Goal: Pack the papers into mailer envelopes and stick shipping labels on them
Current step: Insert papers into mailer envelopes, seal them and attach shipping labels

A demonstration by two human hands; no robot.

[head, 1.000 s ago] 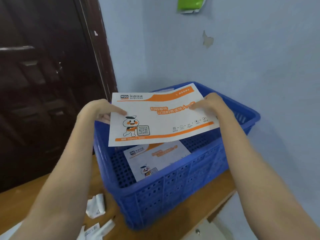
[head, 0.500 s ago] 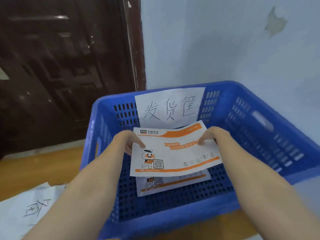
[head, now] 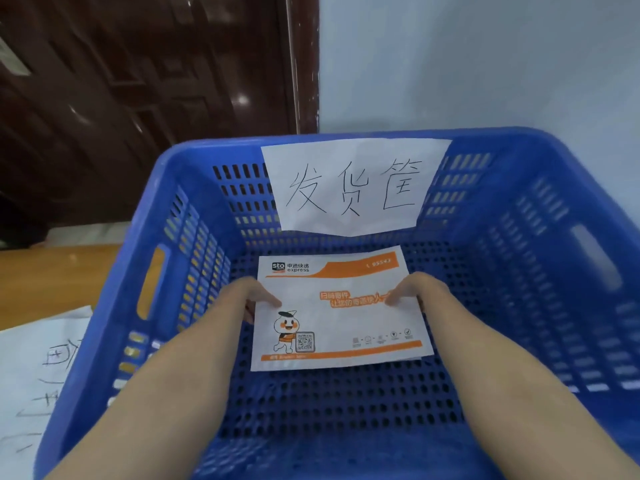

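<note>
A white and orange mailer envelope (head: 341,323) with a cartoon mascot and a QR code lies flat on the floor of a blue perforated plastic basket (head: 519,271). It covers another envelope beneath it almost fully. My left hand (head: 247,296) pinches the envelope's left edge, thumb on top. My right hand (head: 412,289) pinches its right edge the same way. Both forearms reach down into the basket.
A handwritten paper sign (head: 353,187) hangs on the basket's far wall. A wooden table (head: 52,282) lies to the left, with a white handwritten sheet (head: 38,375) on it. A dark wooden door (head: 138,81) and a pale blue wall (head: 485,64) stand behind.
Both hands lowered the envelope from above the basket rim down onto the envelope on the basket floor. The view tilted down and closer to the basket.
</note>
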